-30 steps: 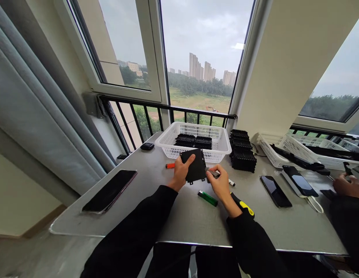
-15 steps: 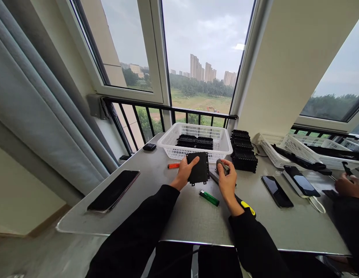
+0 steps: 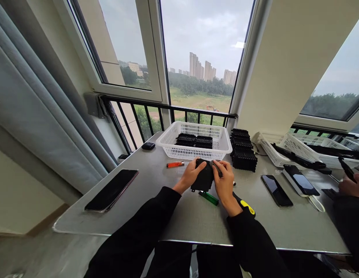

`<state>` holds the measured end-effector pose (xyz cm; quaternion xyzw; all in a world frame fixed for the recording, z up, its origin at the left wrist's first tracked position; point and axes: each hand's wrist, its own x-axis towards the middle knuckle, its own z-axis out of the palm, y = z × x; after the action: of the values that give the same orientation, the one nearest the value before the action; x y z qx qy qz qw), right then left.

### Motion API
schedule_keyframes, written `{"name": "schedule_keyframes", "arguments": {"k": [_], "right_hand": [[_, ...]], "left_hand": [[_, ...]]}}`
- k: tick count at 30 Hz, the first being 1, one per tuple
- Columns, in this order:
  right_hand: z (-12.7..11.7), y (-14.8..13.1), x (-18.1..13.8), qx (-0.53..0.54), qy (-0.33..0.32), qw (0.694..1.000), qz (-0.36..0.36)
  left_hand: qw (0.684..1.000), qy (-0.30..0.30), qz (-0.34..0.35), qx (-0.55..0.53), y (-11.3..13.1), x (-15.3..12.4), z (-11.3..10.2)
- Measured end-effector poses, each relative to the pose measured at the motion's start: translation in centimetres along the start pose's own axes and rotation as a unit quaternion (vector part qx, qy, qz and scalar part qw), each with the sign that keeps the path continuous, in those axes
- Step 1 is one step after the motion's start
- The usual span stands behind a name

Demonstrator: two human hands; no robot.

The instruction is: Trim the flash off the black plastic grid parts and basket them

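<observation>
A flat black plastic part (image 3: 203, 180) with small tabs along its edges is gripped in my left hand (image 3: 188, 178), the thumb lying across its face. My right hand (image 3: 225, 186) pinches a small dark grey piece (image 3: 216, 168) at the upper right edge of that part; the fingers cover much of the piece. Just under the black part lies a green lighter (image 3: 209, 198) on the table. An orange lighter (image 3: 175, 165) lies to the left of my hands. Beside my right wrist rests a tool with a black and yellow handle (image 3: 248, 207).
Behind my hands stands a white basket (image 3: 193, 153) holding black parts. A stack of black parts (image 3: 243, 154) rises to its right. Phones (image 3: 276, 190) lie at right, a dark tablet-like device (image 3: 112, 190) at left. A co-worker's hand (image 3: 348, 186) works at far right.
My left hand has brought the black part slightly down and right. My right hand has moved left, so the grey piece now meets the part's edge.
</observation>
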<state>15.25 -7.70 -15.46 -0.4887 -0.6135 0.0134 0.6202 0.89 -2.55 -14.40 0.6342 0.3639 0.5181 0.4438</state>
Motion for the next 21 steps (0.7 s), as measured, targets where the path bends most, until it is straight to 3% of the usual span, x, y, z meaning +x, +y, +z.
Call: {"name": "schedule_keyframes", "arguments": {"k": [7, 13, 18, 21], "right_hand": [[0.1, 0.2, -0.2, -0.032, -0.047, 0.997, -0.049], [0.6, -0.4, -0.9, -0.018, -0.151, 0.984, -0.097], [1.1, -0.1, -1.8, -0.021, -0.256, 0.96, -0.114], [0.9, 0.1, -1.9, 0.008, -0.223, 0.97, -0.097]], "left_hand": [[0.999, 0.02, -0.004, -0.031, 0.0, 0.0, 0.2], [0.976, 0.157, -0.073, -0.133, 0.3, 0.9, -1.1], [0.958, 0.205, -0.084, -0.184, -0.5, 1.9, -2.9], [0.96, 0.214, -0.069, -0.166, -1.2, 2.1, -3.1]]}}
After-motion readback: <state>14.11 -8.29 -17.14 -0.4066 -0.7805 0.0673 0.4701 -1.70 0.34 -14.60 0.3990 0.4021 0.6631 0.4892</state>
